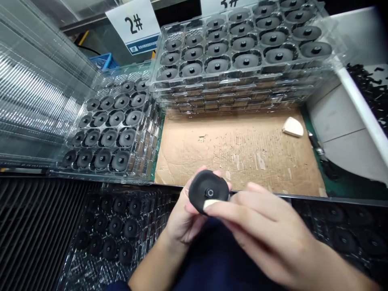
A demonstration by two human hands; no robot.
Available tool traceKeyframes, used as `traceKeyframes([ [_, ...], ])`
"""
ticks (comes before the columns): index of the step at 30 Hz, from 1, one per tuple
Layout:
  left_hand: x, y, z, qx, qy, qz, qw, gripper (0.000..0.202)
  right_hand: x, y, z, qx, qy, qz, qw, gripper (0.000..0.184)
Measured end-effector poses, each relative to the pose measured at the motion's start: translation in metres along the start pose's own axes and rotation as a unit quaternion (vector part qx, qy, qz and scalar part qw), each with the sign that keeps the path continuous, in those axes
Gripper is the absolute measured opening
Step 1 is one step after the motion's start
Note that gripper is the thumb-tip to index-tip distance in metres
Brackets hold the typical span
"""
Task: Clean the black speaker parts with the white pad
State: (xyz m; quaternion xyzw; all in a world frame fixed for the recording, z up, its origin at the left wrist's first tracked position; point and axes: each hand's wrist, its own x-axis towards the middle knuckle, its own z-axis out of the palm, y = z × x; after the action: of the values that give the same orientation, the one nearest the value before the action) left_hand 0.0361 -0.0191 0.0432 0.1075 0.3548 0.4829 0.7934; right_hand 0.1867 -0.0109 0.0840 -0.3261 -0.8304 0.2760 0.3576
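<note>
With fingers of the left hand (183,216) curled closed around a disc (208,186), holds it tilted face-up by the near edge of the cardboard (218,137). With bent fingers of the right hand (266,226), touches the disc beside its hub (209,192); cannot tell about anything pinched there. Seems to be cleaning or checking the disc. Probably calls next for a steady left hold and light finger strokes.

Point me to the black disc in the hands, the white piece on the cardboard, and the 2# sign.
Black disc (209,192), head view: its raised centre.
White piece (293,127), head view: middle of its upper face.
2# sign (133,25), head view: its printed characters.
</note>
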Motion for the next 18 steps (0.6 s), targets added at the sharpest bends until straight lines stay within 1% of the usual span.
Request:
traceKeyframes([
  [2, 0.001, 0.0, -0.003, -0.033, -0.037, 0.011, 0.999, 0.053, -0.012, 0.005, -0.009, -0.005, -0.011, 0.041, 0.999, 0.026],
  [3, 0.001, 0.0, -0.004, -0.047, -0.051, 0.018, 0.997, 0.051, -0.018, 0.008, -0.012, -0.003, -0.004, 0.07, 0.998, 0.026],
  [4, 0.001, -0.001, -0.003, -0.057, -0.063, 0.023, 0.996, 0.051, -0.022, 0.011, -0.013, 0.004, 0.014, 0.108, 0.994, 0.027],
  [5, 0.002, -0.002, -0.002, -0.063, -0.071, 0.028, 0.995, 0.05, -0.026, 0.014, -0.014, 0.015, 0.045, 0.152, 0.987, 0.026],
  [6, 0.001, -0.002, 0.0, -0.066, -0.079, 0.031, 0.994, 0.05, -0.03, 0.018, -0.012, 0.033, 0.087, 0.2, 0.975, 0.026],
  [8, 0.001, -0.002, 0.003, -0.07, -0.096, 0.031, 0.992, 0.05, -0.039, 0.025, -0.005, 0.092, 0.174, 0.294, 0.935, 0.024],
  [9, 0.0, -0.002, 0.005, -0.071, -0.101, 0.029, 0.992, 0.05, -0.043, 0.029, 0.0, 0.126, 0.206, 0.33, 0.913, 0.023],
  [10, 0.0, -0.002, 0.005, -0.072, -0.101, 0.026, 0.992, 0.05, -0.048, 0.034, 0.005, 0.158, 0.222, 0.358, 0.893, 0.023],
  [12, -0.001, -0.001, 0.004, -0.074, -0.092, 0.023, 0.993, 0.049, -0.056, 0.043, 0.015, 0.206, 0.222, 0.394, 0.868, 0.023],
  [14, -0.001, -0.001, 0.001, -0.074, -0.079, 0.02, 0.994, 0.05, -0.063, 0.049, 0.021, 0.227, 0.199, 0.415, 0.858, 0.026],
  [16, -0.001, -0.002, 0.0, -0.073, -0.07, 0.018, 0.995, 0.051, -0.065, 0.05, 0.021, 0.226, 0.183, 0.425, 0.857, 0.029],
  [18, 0.0, -0.004, 0.002, -0.071, -0.063, 0.017, 0.995, 0.05, -0.062, 0.044, 0.015, 0.187, 0.182, 0.418, 0.87, 0.028],
])
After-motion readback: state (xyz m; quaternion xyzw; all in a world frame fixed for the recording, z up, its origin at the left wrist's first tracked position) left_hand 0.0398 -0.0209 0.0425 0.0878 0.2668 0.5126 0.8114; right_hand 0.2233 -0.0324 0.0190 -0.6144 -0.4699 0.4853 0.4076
